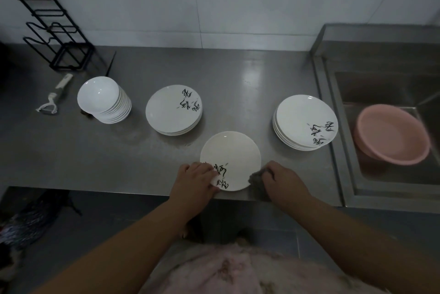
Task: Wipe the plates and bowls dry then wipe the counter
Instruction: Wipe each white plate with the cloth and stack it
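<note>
Steel counter (133, 165) | left hand (194, 180) grips round glazed plate (232, 153) | right hand (284, 180) clutches fuzzy grey cloth (256, 178)

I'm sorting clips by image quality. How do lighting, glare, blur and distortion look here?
Head view: dim overall, with soft glare patches on the steel counter; the pink basin is smeared by motion blur; wide-angle distortion bends the sink edge and the black rack; the single plate stays fairly sharp.

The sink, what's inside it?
Inside the sink sit pink basins, nested together and tilted. Nothing shows inside the top one. What lies beneath them on the sink floor is covered.
</note>
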`<state>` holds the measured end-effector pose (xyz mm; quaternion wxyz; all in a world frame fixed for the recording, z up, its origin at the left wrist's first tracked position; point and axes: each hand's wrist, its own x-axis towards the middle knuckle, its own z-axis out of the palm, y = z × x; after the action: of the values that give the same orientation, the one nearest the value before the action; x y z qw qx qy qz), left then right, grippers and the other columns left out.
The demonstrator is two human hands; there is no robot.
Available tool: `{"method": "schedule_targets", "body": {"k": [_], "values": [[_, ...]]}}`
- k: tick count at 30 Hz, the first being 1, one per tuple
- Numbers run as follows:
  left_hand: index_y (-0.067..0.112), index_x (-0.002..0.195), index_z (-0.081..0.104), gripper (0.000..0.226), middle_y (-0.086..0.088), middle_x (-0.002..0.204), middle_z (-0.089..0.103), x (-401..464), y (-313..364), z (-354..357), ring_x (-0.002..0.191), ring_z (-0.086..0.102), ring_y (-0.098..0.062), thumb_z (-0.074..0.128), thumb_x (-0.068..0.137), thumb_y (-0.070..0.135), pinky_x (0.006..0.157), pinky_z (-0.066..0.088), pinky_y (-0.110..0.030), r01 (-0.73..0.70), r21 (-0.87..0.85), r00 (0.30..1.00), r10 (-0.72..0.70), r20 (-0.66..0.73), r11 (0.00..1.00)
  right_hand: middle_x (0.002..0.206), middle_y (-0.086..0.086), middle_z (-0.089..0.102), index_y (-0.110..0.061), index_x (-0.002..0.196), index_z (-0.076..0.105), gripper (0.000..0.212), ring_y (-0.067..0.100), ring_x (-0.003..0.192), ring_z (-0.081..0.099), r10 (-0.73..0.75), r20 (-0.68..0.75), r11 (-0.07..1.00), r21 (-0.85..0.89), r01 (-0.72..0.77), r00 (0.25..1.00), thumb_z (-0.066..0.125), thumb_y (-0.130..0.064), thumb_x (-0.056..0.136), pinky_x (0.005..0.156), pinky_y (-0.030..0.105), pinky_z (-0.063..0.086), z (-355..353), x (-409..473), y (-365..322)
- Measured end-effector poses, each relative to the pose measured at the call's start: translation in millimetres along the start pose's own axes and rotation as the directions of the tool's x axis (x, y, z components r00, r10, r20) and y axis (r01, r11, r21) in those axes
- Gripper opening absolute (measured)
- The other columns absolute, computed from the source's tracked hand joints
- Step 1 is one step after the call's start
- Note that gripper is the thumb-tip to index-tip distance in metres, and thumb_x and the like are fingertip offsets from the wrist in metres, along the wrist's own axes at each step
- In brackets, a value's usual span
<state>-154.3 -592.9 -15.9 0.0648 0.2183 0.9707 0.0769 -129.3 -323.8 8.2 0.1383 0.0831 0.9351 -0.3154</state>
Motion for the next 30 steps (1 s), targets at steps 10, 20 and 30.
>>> {"method": "schedule_targets", "body": {"k": [10,20,30], "values": [[0.023,0.120,0.052,0.046,-0.001,0.117,0.065,30.5,-7.6,-21.8,0.107,0.063,-0.023,0.065,0.087,0.053,0.088,0.053,-0.038,0.455,-0.376,0.889,-0.386,0.247,0.807,0.120,0.011,0.067,-0.015,0.113,0.060,0.040,0.029,0.112,0.061,0.220,0.260,0.950,-0.276,-0.146,0.940,0.057,-0.051,0.096,0.088,0.034,0.047,-8.1,43.3,-14.0],[0.017,0.117,0.053,0.053,-0.004,0.115,0.066,61.7,-14.5,-44.6,0.102,0.064,-0.023,0.066,0.086,0.059,0.082,0.053,-0.036,0.477,-0.365,0.870,-0.370,0.327,0.799,0.113,0.017,0.065,-0.006,0.115,0.063,0.041,0.032,0.106,0.062,0.324,0.301,0.943,-0.175,-0.281,0.897,0.045,-0.042,0.105,0.078,0.030,0.040,-21.0,50.9,-42.8],[0.029,0.127,0.044,0.054,0.003,0.102,0.069,87.1,-17.4,-148.7,0.093,0.069,-0.020,0.051,0.092,0.069,0.086,0.054,-0.040,0.351,-0.610,0.934,-0.310,0.176,0.711,0.103,0.007,0.067,-0.024,0.115,0.059,0.058,0.027,0.096,0.064,0.340,-0.156,0.842,0.490,-0.226,0.927,0.020,-0.065,0.104,0.091,0.041,0.048,-83.3,57.4,-123.4]]}}
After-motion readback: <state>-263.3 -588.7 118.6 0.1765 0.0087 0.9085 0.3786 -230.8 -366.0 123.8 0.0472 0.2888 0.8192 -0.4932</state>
